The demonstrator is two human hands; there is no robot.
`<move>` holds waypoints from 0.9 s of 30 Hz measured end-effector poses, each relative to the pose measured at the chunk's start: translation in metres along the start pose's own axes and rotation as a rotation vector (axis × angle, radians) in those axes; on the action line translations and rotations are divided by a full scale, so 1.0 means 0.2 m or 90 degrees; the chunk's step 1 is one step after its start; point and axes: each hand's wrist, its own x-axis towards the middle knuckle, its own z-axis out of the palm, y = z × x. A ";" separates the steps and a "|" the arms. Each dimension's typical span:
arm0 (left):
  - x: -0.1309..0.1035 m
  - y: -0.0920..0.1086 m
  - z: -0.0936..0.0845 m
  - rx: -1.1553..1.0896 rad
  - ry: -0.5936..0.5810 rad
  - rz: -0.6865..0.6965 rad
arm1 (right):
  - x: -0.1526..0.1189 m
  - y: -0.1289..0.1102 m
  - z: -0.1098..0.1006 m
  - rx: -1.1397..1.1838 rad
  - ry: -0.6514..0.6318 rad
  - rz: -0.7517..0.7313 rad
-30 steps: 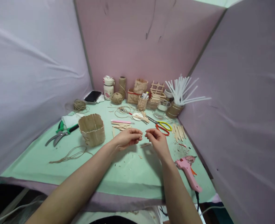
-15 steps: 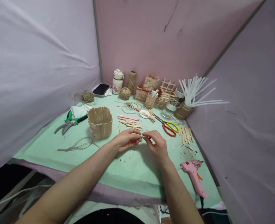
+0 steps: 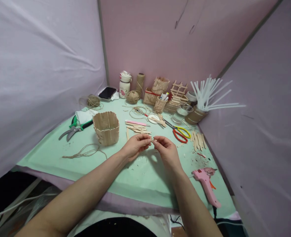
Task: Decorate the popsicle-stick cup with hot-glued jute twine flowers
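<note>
My left hand (image 3: 137, 146) and my right hand (image 3: 165, 149) meet above the middle of the table, fingertips nearly touching. Both are closed in a pinch on a small pale piece (image 3: 152, 140), mostly hidden by the fingers; its kind is too small to tell. Just behind the hands lie wooden craft sticks (image 3: 139, 128) and a pink pen-like tool (image 3: 137, 122). To the left stands a basket made of wooden sticks (image 3: 107, 130), open at the top. Bits of wood are scattered on the green cloth (image 3: 135, 181) under the hands.
Scissors with red and yellow handles (image 3: 181, 133) lie right of centre, near more sticks (image 3: 198, 141). A pink glue gun (image 3: 206, 184) rests at the right edge. Pruning shears (image 3: 73, 130) and looped twine (image 3: 83, 152) are left. A water cup (image 3: 180, 114) and glue sticks (image 3: 207, 93) stand behind.
Both hands have risen slightly, and the fingers have shifted around the small piece. The whole view has moved a little; the things on the table stay put.
</note>
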 end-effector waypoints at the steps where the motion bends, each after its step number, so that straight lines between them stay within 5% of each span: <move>1: 0.00 0.00 0.00 0.001 0.006 0.004 | 0.00 0.00 0.00 -0.001 -0.003 -0.002; 10: 0.00 0.00 -0.02 0.036 0.079 0.047 | -0.01 -0.01 -0.02 -0.098 0.041 -0.079; 17: -0.02 -0.01 0.00 0.090 0.089 0.048 | -0.01 -0.02 0.02 -0.075 0.006 0.013; 27: -0.01 -0.03 -0.01 0.150 0.084 0.060 | -0.01 -0.02 0.02 -0.105 0.034 -0.014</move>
